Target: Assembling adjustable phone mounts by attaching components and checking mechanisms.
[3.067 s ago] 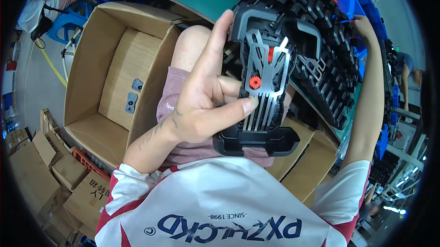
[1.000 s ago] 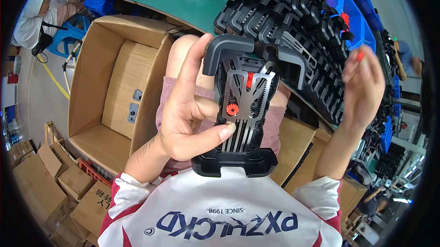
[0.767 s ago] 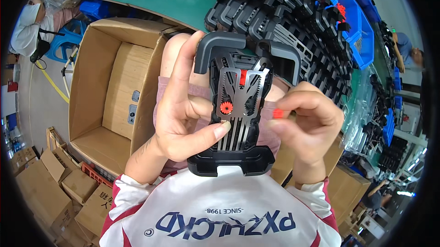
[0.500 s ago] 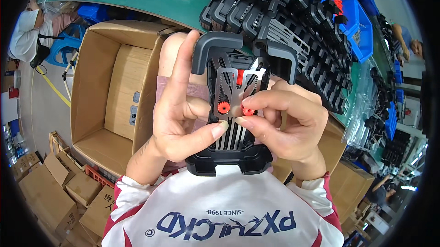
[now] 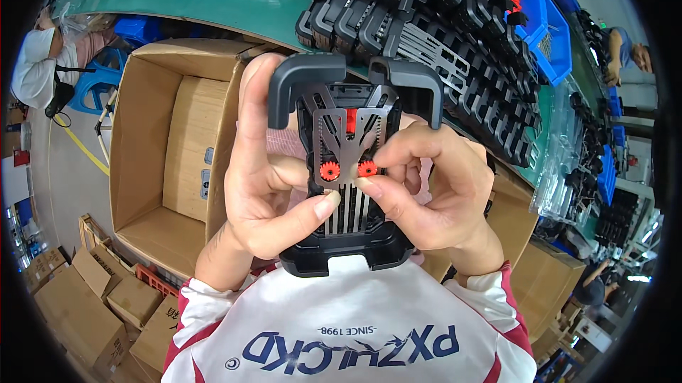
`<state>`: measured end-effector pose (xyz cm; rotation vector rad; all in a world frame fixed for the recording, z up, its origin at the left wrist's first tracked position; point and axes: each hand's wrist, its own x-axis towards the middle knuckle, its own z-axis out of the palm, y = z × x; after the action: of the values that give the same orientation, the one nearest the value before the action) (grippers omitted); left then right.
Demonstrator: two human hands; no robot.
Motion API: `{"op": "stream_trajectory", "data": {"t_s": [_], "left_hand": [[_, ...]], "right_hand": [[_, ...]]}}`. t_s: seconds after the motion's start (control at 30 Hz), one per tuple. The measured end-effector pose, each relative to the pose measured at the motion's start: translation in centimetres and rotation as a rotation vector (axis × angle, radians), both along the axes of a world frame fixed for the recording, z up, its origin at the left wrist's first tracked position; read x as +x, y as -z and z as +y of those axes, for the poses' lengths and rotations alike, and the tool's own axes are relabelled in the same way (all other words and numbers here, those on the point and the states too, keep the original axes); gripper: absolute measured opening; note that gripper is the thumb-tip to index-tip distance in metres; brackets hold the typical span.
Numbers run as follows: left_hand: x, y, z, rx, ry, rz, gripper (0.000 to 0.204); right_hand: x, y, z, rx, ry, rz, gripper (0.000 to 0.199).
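So the left hand [image 5: 259, 198] has the black holder [image 5: 369, 241] by its left side, thumb over the front, bent finger against the edge, index finger up beside the left hook [image 5: 280, 88]. The right hand [image 5: 444, 187] has a narrow thumb-and-index pinch on a red gear [image 5: 367, 168], right at the metal plate [image 5: 346, 148]; can't tell if it's seated. The other red gear [image 5: 329, 170] sits just above the left thumb. My guess: the holder's stiff plastic, light enough for one hand, best held by the side like this, since the plate looks slick and the hook might flex. Gear's probably hard, nearly weightless, easy to drop, so grab it by the toothed rim
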<state>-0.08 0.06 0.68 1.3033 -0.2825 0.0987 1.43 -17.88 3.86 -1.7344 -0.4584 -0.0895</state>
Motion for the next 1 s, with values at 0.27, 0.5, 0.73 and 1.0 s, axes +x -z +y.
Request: {"op": "stream_trajectory", "data": {"t_s": [0.27,0.5,0.73,1.0], "left_hand": [[-0.6,-0.3,-0.6,0.014,-0.046,-0.029,0.104],[0.3,0.0,-1.3,0.039,0.203,-0.235,0.095],[0.3,-0.6,-2.2,-0.145,0.088,0.019,0.100],[0.5,0.0,-1.9,-0.166,0.093,0.178,0.102]], "right_hand": [[-0.8,0.6,-0.2,0.555,-0.101,0.516,0.018],[-1.0,-0.2,-2.0,0.594,-0.047,0.576,0.014],[10.7,-4.0,-16.8,-0.171,0.723,-0.050,0.019],[22.8,3.5,-33.7,-0.852,0.839,0.479,0.022]]}}
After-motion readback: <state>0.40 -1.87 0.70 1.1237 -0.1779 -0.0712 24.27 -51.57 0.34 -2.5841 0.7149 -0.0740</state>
